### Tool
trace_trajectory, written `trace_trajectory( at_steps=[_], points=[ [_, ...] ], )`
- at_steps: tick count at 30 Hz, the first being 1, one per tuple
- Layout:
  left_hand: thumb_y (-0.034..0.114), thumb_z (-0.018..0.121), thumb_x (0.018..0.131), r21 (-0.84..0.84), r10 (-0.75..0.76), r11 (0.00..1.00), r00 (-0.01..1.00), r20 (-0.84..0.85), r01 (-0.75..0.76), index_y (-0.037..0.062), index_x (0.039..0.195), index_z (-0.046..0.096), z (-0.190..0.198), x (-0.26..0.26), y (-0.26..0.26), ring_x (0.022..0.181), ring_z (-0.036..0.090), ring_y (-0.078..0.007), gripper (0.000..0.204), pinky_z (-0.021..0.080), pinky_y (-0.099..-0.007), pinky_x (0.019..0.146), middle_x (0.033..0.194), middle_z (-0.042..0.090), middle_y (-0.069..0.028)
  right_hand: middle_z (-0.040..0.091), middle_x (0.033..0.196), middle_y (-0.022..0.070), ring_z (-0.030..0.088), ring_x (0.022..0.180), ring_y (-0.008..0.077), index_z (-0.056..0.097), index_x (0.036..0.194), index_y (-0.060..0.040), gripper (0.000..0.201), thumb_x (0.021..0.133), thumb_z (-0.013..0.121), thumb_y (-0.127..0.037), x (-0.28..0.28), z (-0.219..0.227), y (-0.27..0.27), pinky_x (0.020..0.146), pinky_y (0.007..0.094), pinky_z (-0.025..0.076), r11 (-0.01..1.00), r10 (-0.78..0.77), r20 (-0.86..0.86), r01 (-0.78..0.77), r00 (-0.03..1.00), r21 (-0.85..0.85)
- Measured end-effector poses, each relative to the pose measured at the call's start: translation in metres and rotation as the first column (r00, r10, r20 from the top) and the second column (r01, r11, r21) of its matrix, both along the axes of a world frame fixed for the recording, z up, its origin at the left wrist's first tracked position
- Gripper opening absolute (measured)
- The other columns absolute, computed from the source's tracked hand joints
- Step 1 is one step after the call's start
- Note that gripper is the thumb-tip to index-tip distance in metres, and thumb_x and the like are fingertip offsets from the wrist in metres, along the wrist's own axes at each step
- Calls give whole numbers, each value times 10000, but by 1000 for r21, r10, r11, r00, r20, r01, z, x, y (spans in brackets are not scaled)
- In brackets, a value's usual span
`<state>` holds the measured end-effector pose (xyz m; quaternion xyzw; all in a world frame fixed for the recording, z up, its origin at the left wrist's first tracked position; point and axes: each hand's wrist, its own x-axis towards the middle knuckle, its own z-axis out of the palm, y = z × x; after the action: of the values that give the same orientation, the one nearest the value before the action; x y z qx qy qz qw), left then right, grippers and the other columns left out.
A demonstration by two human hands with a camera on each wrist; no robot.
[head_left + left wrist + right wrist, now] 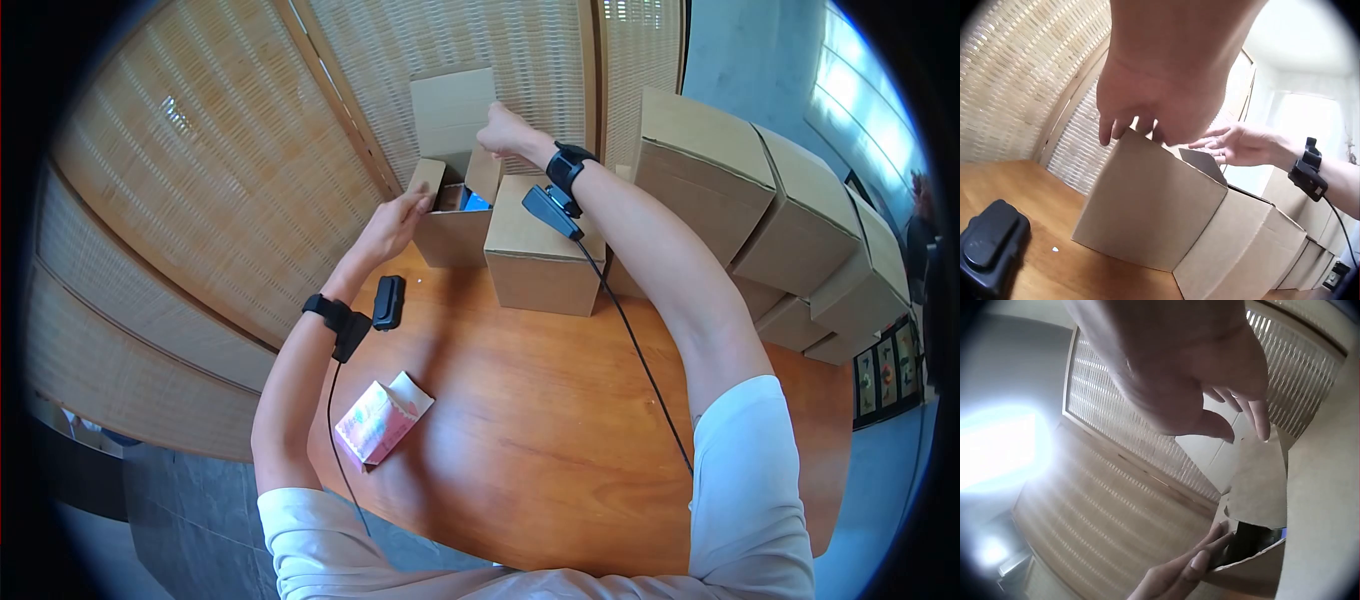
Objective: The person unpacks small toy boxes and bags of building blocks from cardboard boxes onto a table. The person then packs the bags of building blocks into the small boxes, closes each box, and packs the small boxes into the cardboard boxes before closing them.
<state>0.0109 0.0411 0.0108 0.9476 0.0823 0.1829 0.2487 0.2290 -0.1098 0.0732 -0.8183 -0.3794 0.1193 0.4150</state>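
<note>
A cardboard box (pixel 452 240) with raised flaps stands against the woven screen, something blue and something dark inside it. At its left edge, my left hand (pixel 393 226) pinches the box's side between thumb and fingers. My right hand (pixel 512 133) is above the box, by the raised right flap (pixel 1257 478) and the tall back flap (pixel 453 112). In the right wrist view its fingertips are at the top of the right flap, with the thumb held apart. A closed carton (pixel 545 265) stands right beside the open box.
Several more cartons (pixel 705 170) are stacked at the right. A pink and white small box (pixel 380 422) with an open flap lies on the wooden table (pixel 560 420). A black device (pixel 389 302) is near my left wrist. Cables hang from both wrist cameras.
</note>
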Motion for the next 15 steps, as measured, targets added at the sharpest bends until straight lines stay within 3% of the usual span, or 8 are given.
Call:
trace_trajectory(
  at_steps=[2, 4, 6, 10, 12, 13, 14, 15],
  points=[
    [358, 482, 1102, 120, -123, 985, 992, -24, 125, -15, 1340, 616, -3, -3, 3, 1387, 471, -468, 463, 411, -456, 1152, 1516, 494, -270, 587, 1323, 378, 694, 1111, 397, 382, 1421, 207, 793, 784, 714, -127, -4, -18, 7, 846, 404, 608, 994, -97, 138, 89, 986, 60],
    [395, 482, 1100, 126, -87, 987, 994, -73, 95, -21, 1296, 638, -2, -2, 0, 1429, 431, -448, 486, 406, -449, 1157, 1559, 451, -247, 563, 1351, 373, 694, 1097, 391, 337, 1429, 228, 876, 758, 774, -128, -3, -20, 11, 796, 399, 622, 977, -196, 272, 164, 942, 135],
    [432, 482, 1097, 134, -50, 989, 991, -120, 66, -28, 1252, 660, 2, -3, -3, 1471, 392, -427, 516, 401, -442, 1163, 1603, 409, -225, 558, 1365, 310, 649, 1174, 347, 218, 1494, 182, 1150, 686, 924, -232, 1, -9, 4, 835, 408, 613, 995, 3, -97, 7, 995, 100],
    [440, 488, 1094, 136, -46, 989, 992, -116, 62, -30, 1238, 667, -5, -5, 2, 1466, 392, -438, 523, 395, -443, 1169, 1616, 395, -205, 573, 1342, 256, 604, 1241, 300, 222, 1530, 124, 1266, 651, 976, -388, 6, -10, 5, 875, 420, 600, 963, 36, -106, -6, 994, 271],
    [446, 490, 1092, 140, -49, 988, 992, -120, 65, -28, 1237, 669, -7, -5, 5, 1469, 387, -439, 527, 392, -443, 1172, 1618, 392, -200, 673, 1070, 130, 555, 815, 73, 254, 1513, 42, 1209, 691, 961, -493, 4, -9, -2, 681, 274, 504, 896, 52, -91, -7, 994, 444],
    [448, 491, 1090, 132, -61, 989, 995, -83, 72, -31, 1210, 682, -9, -5, 6, 1448, 404, -453, 530, 391, -450, 1167, 1596, 413, -224, 665, 1160, 144, 612, 928, 132, 445, 1449, 15, 1034, 718, 926, -536, 2, -6, -6, 845, 313, 522, 882, 164, -8, -143, 986, 449],
    [451, 492, 1088, 122, -74, 989, 996, -44, 79, -34, 1182, 695, -11, -5, 6, 1427, 420, -467, 534, 391, -457, 1162, 1575, 434, -247, 665, 1160, 144, 612, 928, 132, 445, 1449, 15, 1034, 718, 926, -536, -3, -7, -9, 845, 313, 522, 885, 162, -10, -141, 987, 443],
    [451, 492, 1088, 113, -76, 990, 996, -46, 81, -34, 1182, 695, -13, -5, 7, 1427, 420, -467, 534, 391, -457, 1162, 1575, 434, -247, 641, 1238, 179, 615, 1070, 224, 534, 1377, 21, 970, 690, 936, -534, -10, -10, -10, 920, 358, 524, 912, 143, 73, -161, 987, 378]
  ],
)
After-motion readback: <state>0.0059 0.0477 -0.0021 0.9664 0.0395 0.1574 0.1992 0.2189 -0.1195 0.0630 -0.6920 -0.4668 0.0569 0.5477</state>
